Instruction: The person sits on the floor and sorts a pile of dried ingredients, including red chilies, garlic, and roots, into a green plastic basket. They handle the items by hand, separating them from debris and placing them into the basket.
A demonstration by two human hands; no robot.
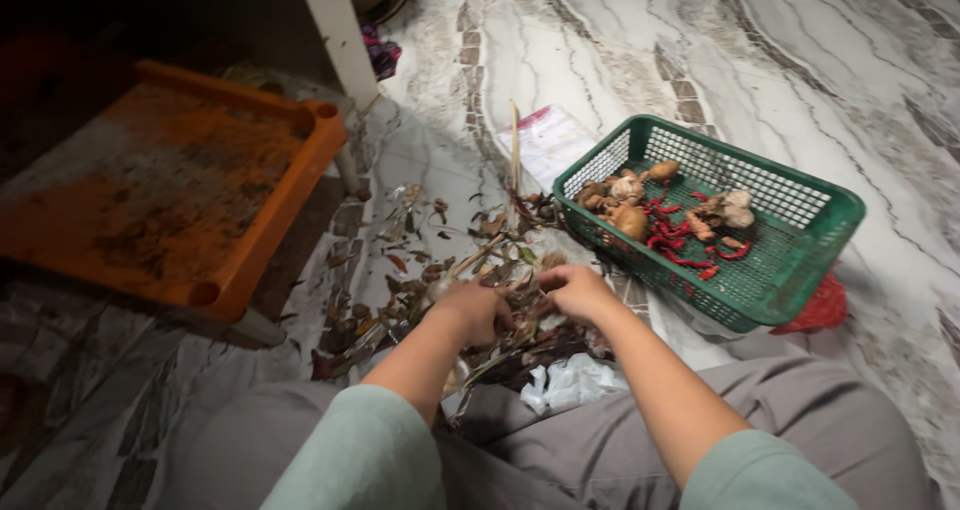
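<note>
Dried leaves and stems (470,260) lay heaped at the centre of the frame on the marble floor (820,60). The left hand (478,310) was closed on some of them; the right hand (575,290) pinched a piece. A green basket (800,232) sat right of centre, an orange stool (180,190) upper left.

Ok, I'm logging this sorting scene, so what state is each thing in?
Left hand: closed on dried leaves and stems.
Right hand: fingers curled, pinching at the pile.
Leaf pile: scattered loose over the floor.
Green basket: upright, partly filled.
Red chillies: loose in the basket.
Orange stool: upright, top stained.
</note>
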